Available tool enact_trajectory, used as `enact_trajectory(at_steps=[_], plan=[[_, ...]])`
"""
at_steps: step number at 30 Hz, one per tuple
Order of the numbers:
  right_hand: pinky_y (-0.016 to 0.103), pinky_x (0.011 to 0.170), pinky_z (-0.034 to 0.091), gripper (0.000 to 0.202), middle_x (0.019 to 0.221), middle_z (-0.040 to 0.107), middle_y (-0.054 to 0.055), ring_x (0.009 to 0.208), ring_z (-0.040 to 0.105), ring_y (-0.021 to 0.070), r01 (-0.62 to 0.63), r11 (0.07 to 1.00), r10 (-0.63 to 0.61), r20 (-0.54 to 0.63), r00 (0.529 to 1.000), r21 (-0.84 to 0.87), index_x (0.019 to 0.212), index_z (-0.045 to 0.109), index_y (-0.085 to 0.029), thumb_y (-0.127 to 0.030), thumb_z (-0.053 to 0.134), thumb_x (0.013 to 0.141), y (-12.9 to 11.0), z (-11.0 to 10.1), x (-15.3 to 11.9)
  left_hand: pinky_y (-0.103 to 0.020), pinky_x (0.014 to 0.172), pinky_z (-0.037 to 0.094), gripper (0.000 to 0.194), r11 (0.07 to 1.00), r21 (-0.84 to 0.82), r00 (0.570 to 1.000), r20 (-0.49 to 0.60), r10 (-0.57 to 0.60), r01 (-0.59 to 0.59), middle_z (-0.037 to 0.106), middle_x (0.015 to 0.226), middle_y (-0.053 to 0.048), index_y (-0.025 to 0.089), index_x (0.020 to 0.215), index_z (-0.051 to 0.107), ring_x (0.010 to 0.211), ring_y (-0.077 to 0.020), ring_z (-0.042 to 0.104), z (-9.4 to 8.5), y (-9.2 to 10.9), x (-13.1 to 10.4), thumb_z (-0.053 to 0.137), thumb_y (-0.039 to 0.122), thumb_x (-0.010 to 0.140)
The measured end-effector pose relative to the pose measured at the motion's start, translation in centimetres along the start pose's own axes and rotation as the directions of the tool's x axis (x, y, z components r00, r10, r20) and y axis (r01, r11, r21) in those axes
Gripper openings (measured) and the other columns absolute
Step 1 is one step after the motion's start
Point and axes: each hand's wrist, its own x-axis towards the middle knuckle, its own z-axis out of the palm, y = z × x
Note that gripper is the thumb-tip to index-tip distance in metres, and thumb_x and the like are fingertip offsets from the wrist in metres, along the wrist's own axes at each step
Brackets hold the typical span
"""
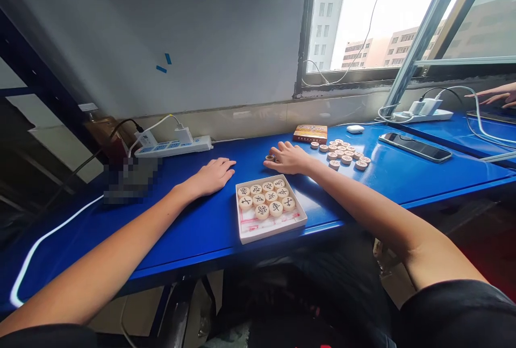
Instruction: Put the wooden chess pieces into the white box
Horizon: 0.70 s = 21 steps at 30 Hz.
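An open white box near the table's front edge holds several round pieces with black characters. My left hand lies flat on the blue table, left of the box, fingers spread and nothing in it. Behind the box, my right hand is closed at the fingertips on a round piece, partly covered by the fingers. Loose round pieces with red characters lie to the right of that hand, some seemingly stacked.
A printed box lid sits near the wall. Farther right are a white case and a phone. Power strips with cables stand at left and right. Another person's hand shows at the far right.
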Motion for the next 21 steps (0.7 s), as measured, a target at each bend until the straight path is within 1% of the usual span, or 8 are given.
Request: enact_trajectory(at_steps=[4,7,10,12,15,18,19,21], plan=[[0.047,0.093,0.036,0.056,0.126,0.048,0.013,0.119,0.041,0.0322,0.007,1.0,-0.007,-0.002,1.0,0.02,0.125,0.048,-0.026,-0.065,0.03,0.09,-0.5,0.3,-0.2,-0.041,0.108,0.03,0.056,1.0,-0.007,1.0,-0.008,-0.011,0.011,0.043,0.142,-0.008,0.02,0.14,0.042,0.13,-0.0266,0.039,0.0,0.1,0.0,0.025,0.044,0.093],[0.044,0.089,0.039,0.052,0.123,0.049,0.013,0.115,0.044,0.0306,0.009,1.0,-0.008,-0.03,1.0,0.026,0.122,0.05,-0.025,-0.061,0.026,0.092,-0.6,0.5,0.2,-0.042,0.108,0.03,0.056,1.0,-0.004,1.0,-0.001,-0.014,0.014,0.043,0.142,-0.009,0.02,0.141,0.042,0.13,-0.0271,0.039,-0.1,0.2,-0.1,0.025,0.043,0.093],[0.04,0.083,0.043,0.05,0.116,0.053,0.013,0.108,0.049,0.0287,0.011,0.999,-0.009,-0.046,0.999,0.031,0.116,0.051,-0.023,-0.058,0.022,0.094,-0.5,0.5,0.6,-0.043,0.108,0.03,0.057,1.0,0.0,1.0,0.009,-0.011,0.011,0.042,0.142,-0.01,0.017,0.141,0.041,0.129,-0.0283,0.039,-0.2,0.3,-0.1,0.024,0.043,0.093],[0.039,0.081,0.044,0.049,0.114,0.054,0.013,0.106,0.05,0.0285,0.023,0.999,-0.022,-0.048,0.999,0.024,0.113,0.052,-0.023,-0.057,0.022,0.094,-0.3,0.4,0.7,-0.044,0.108,0.03,0.058,1.0,0.006,1.0,0.016,-0.008,0.008,0.042,0.143,-0.011,0.016,0.141,0.041,0.13,-0.0288,0.038,-0.3,0.4,-0.2,0.024,0.042,0.093],[0.04,0.081,0.045,0.054,0.116,0.053,0.013,0.109,0.049,0.0299,0.026,0.999,-0.025,-0.051,0.998,0.023,0.114,0.052,-0.024,-0.064,0.024,0.091,-0.3,0.4,0.8,-0.044,0.107,0.031,0.057,1.0,0.003,1.0,0.011,-0.014,0.014,0.042,0.142,-0.011,0.017,0.141,0.041,0.13,-0.0285,0.038,-0.4,0.4,-0.2,0.024,0.041,0.092],[0.042,0.08,0.047,0.063,0.117,0.051,0.014,0.113,0.046,0.032,-0.035,0.998,0.038,-0.055,0.998,0.054,0.114,0.051,-0.024,-0.073,0.026,0.085,-0.7,0.7,1.0,-0.043,0.108,0.031,0.056,1.0,-0.004,1.0,0.011,-0.015,0.015,0.043,0.143,-0.009,0.019,0.14,0.041,0.13,-0.0278,0.038,-0.3,0.3,-0.1,0.025,0.043,0.092],[0.042,0.08,0.047,0.061,0.117,0.051,0.013,0.113,0.046,0.0319,-0.046,0.997,0.049,-0.06,0.997,0.062,0.115,0.051,-0.024,-0.072,0.028,0.085,-0.9,0.8,1.2,-0.043,0.108,0.031,0.056,1.0,-0.002,1.0,0.012,-0.017,0.017,0.042,0.143,-0.009,0.02,0.14,0.041,0.13,-0.0279,0.038,-0.3,0.2,0.0,0.025,0.043,0.092],[0.041,0.08,0.048,0.051,0.117,0.051,0.013,0.111,0.048,0.0306,-0.032,0.998,0.036,-0.076,0.996,0.062,0.116,0.051,-0.025,-0.064,0.03,0.089,-1.1,0.9,1.4,-0.043,0.108,0.031,0.057,1.0,0.003,1.0,0.011,-0.021,0.021,0.042,0.143,-0.01,0.019,0.141,0.041,0.131,-0.0284,0.038,-0.2,0.1,0.0,0.025,0.043,0.092]])
